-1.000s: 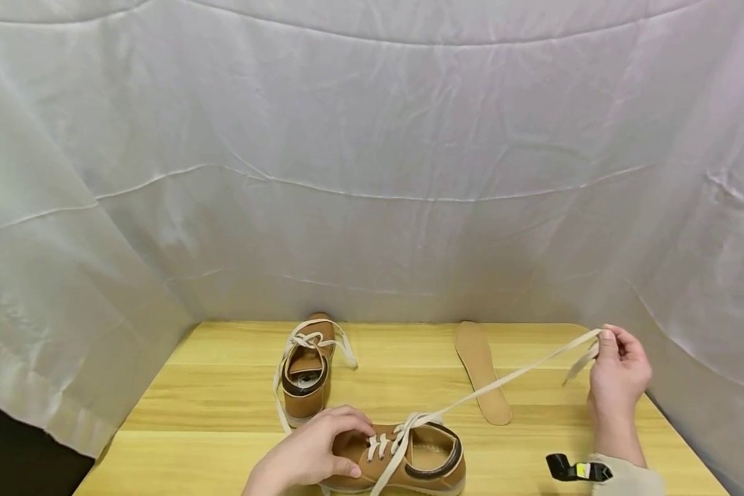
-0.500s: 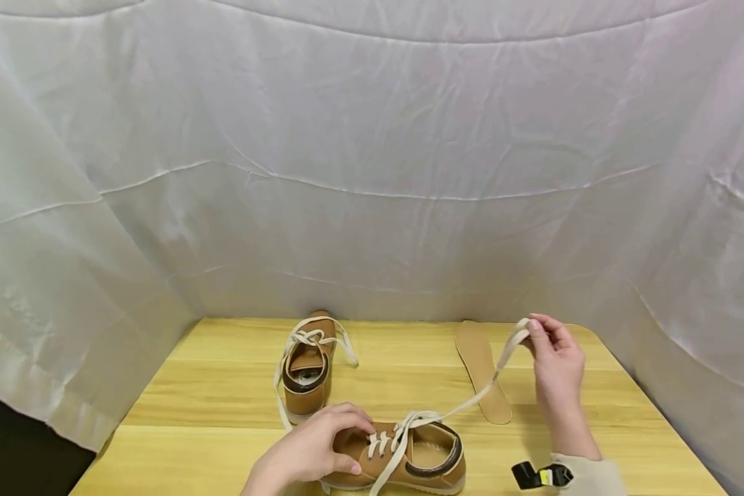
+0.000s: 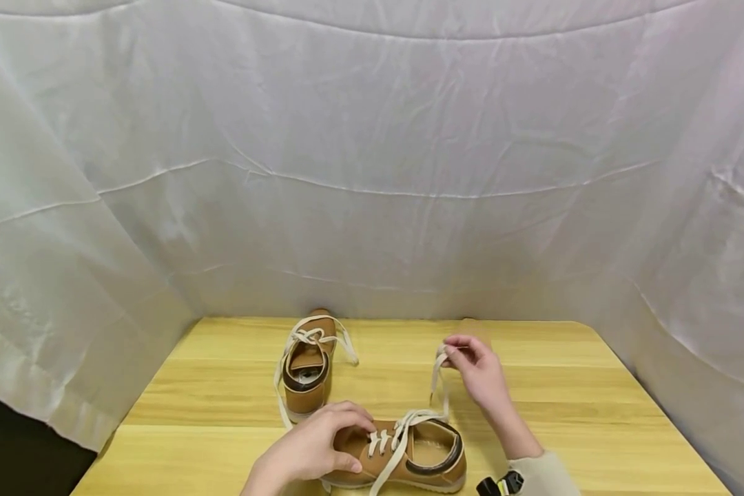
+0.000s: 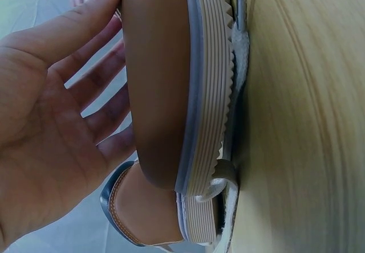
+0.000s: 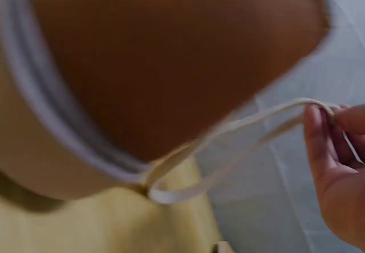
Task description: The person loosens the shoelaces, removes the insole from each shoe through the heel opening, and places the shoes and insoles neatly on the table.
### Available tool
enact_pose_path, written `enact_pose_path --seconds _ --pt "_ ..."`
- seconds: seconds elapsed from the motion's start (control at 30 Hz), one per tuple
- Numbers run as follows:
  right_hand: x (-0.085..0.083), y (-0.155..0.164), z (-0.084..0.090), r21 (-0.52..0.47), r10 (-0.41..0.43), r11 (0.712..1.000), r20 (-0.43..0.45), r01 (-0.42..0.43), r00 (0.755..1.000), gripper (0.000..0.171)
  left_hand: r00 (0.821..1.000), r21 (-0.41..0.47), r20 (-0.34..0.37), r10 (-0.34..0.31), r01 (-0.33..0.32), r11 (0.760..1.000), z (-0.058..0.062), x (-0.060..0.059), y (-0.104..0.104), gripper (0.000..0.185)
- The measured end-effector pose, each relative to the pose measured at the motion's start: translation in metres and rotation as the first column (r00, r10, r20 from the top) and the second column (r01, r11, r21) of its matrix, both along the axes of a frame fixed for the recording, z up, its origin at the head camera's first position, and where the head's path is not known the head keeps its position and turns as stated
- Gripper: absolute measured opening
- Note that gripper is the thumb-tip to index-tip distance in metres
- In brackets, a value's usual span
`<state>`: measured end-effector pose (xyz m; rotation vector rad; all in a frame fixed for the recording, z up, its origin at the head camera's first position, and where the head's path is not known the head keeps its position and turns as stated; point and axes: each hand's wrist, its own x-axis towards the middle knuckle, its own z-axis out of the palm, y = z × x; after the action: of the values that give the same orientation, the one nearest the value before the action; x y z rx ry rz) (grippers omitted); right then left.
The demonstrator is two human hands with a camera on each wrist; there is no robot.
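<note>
A tan leather shoe (image 3: 446,480) with a dark collar lies sideways at the front of the table. My left hand (image 3: 310,444) grips its toe, thumb on the near side and fingers over the far side. In the left wrist view the thumb rests against the shoe's upper (image 4: 157,82), above the ribbed sole. My right hand (image 3: 483,379) is raised behind the shoe's opening and pinches the end of a cream shoelace (image 3: 435,376). That lace hangs slack down to the eyelets; in the right wrist view it loops (image 5: 251,120) past the blurred heel.
The matching shoe (image 3: 306,399), its laces loose, stands farther back, toe pointing away. An insole (image 3: 477,331) lies at the table's back edge, mostly hidden by my right hand. Grey-white curtains (image 3: 409,241) enclose the wooden table (image 3: 223,386) behind and on both sides.
My right hand has moved left with the lace, from the table's right side to just behind the shoe. The lace went from taut to slack. My left hand has stayed put.
</note>
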<state>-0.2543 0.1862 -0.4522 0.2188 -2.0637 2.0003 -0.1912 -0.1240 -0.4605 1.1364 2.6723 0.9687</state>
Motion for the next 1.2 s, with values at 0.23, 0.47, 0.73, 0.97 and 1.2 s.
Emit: enact_pose_path --seconds 0.23,0.47,0.73,0.97,1.2 --pt "0.000 -0.004 -0.018 0.335 0.226 0.906 0.134 -0.259 0.965 0.020 1.000 0.000 -0.011 0.000 0.000 1.000 -0.001 0.000 0.000 0.045" --pt "0.002 0.003 -0.014 0.479 0.339 0.807 0.105 -0.346 0.935 0.026 1.000 0.001 -0.012 0.009 -0.009 1.000 -0.001 -0.001 0.000 0.045" --pt "0.014 0.008 0.012 0.487 0.393 0.789 0.069 -0.375 0.917 0.021 1.000 0.008 -0.020 0.004 -0.004 1.000 -0.002 -0.001 0.000 0.045" --pt "0.021 -0.002 0.015 0.589 0.539 0.672 0.027 -0.449 0.842 0.011 1.000 0.005 -0.011 -0.003 0.003 1.000 -0.002 -0.001 0.000 0.045" --pt "0.025 -0.015 0.011 0.631 0.571 0.619 0.047 -0.468 0.819 0.012 1.000 0.008 -0.025 -0.003 0.003 1.000 -0.001 0.000 0.000 0.044"
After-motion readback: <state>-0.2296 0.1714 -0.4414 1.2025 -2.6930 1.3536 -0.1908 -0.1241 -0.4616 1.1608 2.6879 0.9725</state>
